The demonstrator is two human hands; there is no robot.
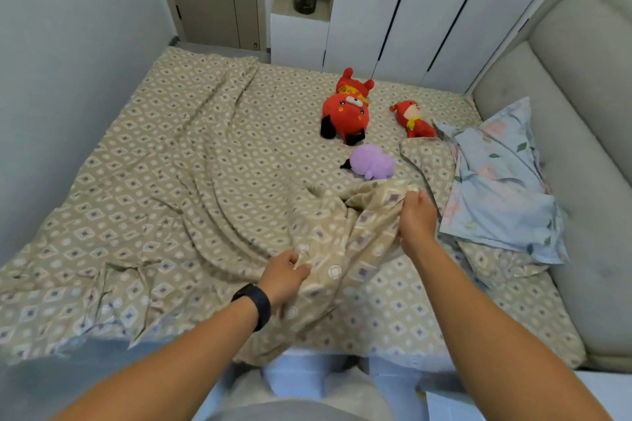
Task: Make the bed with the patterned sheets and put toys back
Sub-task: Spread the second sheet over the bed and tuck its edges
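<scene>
Bare forearms, no sleeves visible. Black band (257, 305) on left wrist. Grey garment (290, 412) at 6 o'clock.

We have both bare forearms reaching forward from the bottom edge, elbows out of frame. Our left hand (284, 278) sits lower and nearer, back of hand up, thumb and fingers curled, pinching a fold of the beige diamond-patterned cotton sheet (212, 161). A black wristband (255, 304) wraps the left wrist. Our right hand (418, 220) reaches further ahead and higher, wrist bent slightly, fingers curled over and gripping a raised bunch of the same sheet. The hands are apart, not touching each other.
</scene>
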